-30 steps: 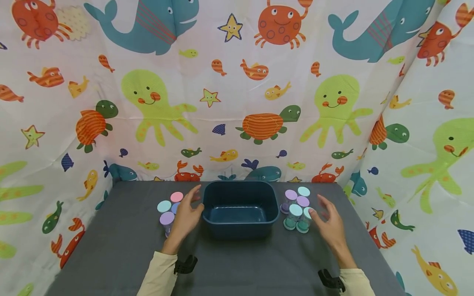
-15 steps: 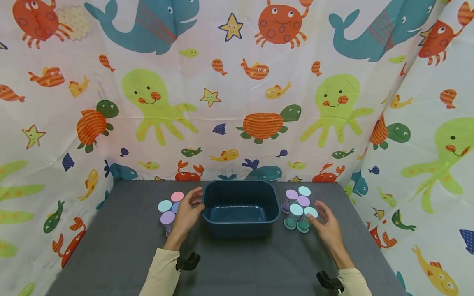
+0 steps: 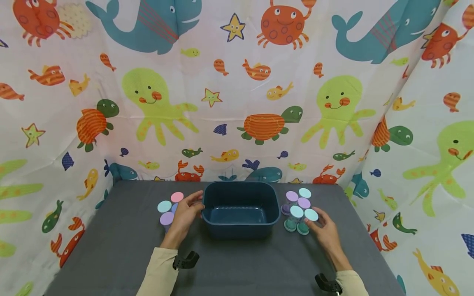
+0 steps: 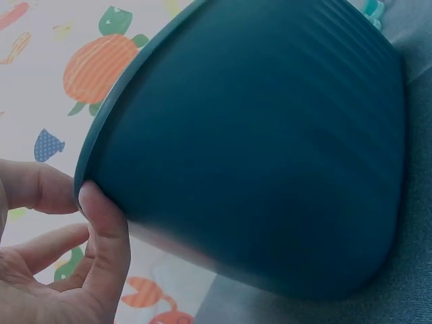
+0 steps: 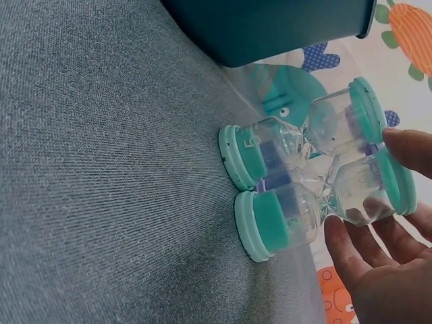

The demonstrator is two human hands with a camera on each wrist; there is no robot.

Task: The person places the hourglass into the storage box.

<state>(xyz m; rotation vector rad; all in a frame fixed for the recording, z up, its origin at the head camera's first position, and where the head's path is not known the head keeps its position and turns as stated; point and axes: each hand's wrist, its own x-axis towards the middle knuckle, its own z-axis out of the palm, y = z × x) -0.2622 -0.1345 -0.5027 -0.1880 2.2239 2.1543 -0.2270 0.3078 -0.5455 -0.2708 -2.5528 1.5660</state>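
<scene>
In the head view a dark blue plastic bin (image 3: 240, 230) stands at the middle of the table. My left hand (image 3: 185, 213) is at its left end. In the left wrist view, thumb and finger pinch the rim (image 4: 84, 158) at a corner. My right hand (image 3: 327, 234) is curled around the nearest right-hand sand timer (image 5: 351, 192), which has teal caps and green sand and stands upright on the table. Its fingers (image 5: 344, 246) lie at the glass and upper cap. A second teal sand timer (image 5: 250, 152) stands beside it.
Behind the teal timers stand purple-topped sand timers (image 3: 291, 196) and a pale teal-topped one (image 3: 305, 193). Left of the bin are more timers with pink (image 3: 177, 197), teal (image 3: 164, 206) and purple tops (image 3: 167, 218), partly hidden by my left hand. A sea-animal curtain (image 3: 229, 135) hangs behind the grey table (image 3: 237, 271).
My right hand has moved left and in to the nearest teal sand timer, its fingers closing around it. The left hand stays at the bin's rim with little movement.
</scene>
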